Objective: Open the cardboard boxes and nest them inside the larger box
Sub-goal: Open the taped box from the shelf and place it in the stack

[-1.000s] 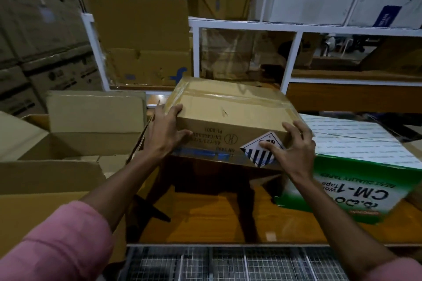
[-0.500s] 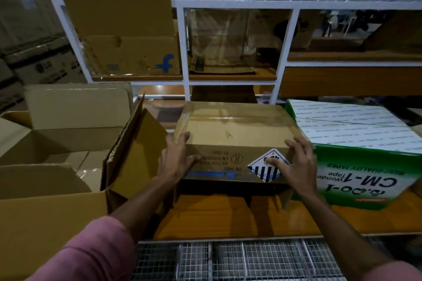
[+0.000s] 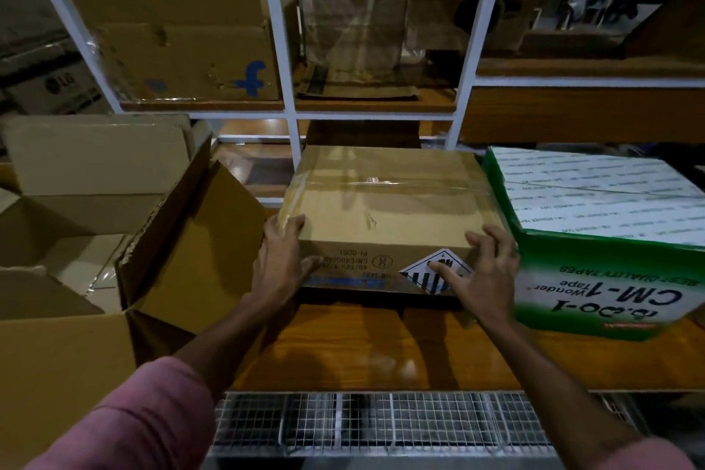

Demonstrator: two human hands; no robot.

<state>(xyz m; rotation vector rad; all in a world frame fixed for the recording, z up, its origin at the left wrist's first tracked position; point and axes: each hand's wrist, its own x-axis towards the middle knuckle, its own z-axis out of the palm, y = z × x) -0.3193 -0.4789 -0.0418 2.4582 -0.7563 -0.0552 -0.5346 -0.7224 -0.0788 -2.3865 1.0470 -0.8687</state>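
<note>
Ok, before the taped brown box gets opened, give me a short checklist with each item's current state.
1. Both hands on the taped box: ok, left hand at its left corner, right hand at its front right.
2. Box resting on the wooden shelf: cannot tell; dark shadow beneath.
3. Tape removed from top seam: not ok, clear tape intact.
4. Large open box ready to receive: ok, flaps open on the left.
5. Clearance from the green tape carton: not ok, it sits close against the right side.
</note>
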